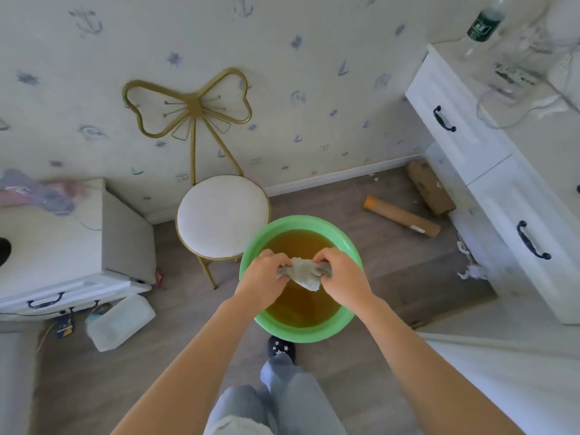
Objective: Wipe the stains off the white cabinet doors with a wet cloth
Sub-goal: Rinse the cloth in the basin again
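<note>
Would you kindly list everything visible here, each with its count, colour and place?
basin: one, green, on the floor, holding brownish water
cloth: one, grey, above the basin
stool: one, white seat, gold frame, by the wall
cabinet: one, white, dark handles, at right
bottle: one, clear, green label, on the cabinet
cardboard tube: one, brown, on the floor
plastic box: one, clear, floor at left
left hand: grips the cloth
right hand: grips the cloth

Single head-worn wide-angle view, looking steeply down and forward from standing height over both forearms at a green basin (248, 262) on the floor (392, 271), wall (282, 89) ahead, close range, edges bowed.
</note>
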